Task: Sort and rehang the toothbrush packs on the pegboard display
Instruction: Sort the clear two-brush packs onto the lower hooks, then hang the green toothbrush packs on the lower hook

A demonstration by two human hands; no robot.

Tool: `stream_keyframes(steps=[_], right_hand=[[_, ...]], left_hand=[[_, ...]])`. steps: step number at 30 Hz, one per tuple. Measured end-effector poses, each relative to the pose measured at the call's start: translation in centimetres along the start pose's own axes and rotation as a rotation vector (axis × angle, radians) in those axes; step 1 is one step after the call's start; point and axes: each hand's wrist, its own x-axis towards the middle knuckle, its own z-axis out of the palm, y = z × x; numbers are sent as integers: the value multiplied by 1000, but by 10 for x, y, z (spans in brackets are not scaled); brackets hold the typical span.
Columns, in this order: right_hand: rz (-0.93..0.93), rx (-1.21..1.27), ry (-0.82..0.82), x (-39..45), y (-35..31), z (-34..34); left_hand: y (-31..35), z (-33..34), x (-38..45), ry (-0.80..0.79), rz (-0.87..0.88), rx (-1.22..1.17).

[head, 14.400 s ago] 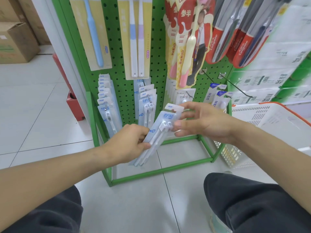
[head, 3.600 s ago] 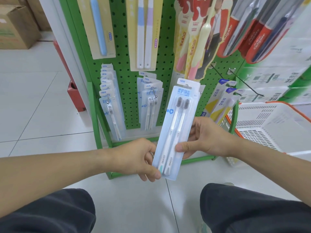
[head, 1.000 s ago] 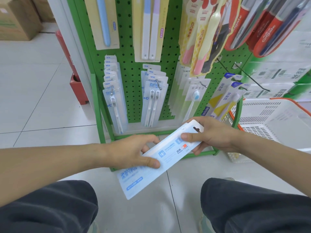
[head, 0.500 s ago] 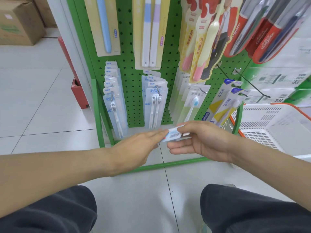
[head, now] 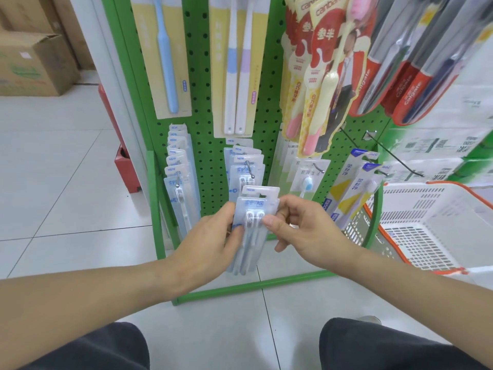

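A pale blue twin toothbrush pack [head: 253, 222] stands upright in front of the green pegboard [head: 202, 102], with a second pack's header showing behind its top. My left hand [head: 210, 244] grips its left edge low down. My right hand [head: 301, 225] pinches its right edge beside the brush heads. Directly behind it, matching packs [head: 246, 166] hang on the middle peg. Another row of pale blue packs [head: 181, 177] hangs on the left peg.
Single-brush packs [head: 306, 174] and blue-yellow packs [head: 354, 188] hang to the right. A bare black peg [head: 394, 156] juts out at right. A white basket with orange rim [head: 437, 225] stands on the floor right of the stand. Cardboard boxes [head: 32, 62] sit far left.
The pack lay flat and end-on between my hands half a second ago. It now stands upright, face toward me, raised close to the middle peg's packs. Both hands moved up with it.
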Motion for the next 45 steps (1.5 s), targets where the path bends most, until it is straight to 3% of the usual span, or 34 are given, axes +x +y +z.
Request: stream_keyframes(steps=[5,13,31,45], right_hand=[[16,-85,96,13,-1,1],[-5,-79,133,32,7,9],[145,-214,277,74,14,30],[352,-242,134,61,12,28]], left_hand=[[5,-3,13,97,-127,-199],[4,-3,22,149,-171,-247],[-15,0,70,268,-168,18],[-28,5,102,383,-256,29]])
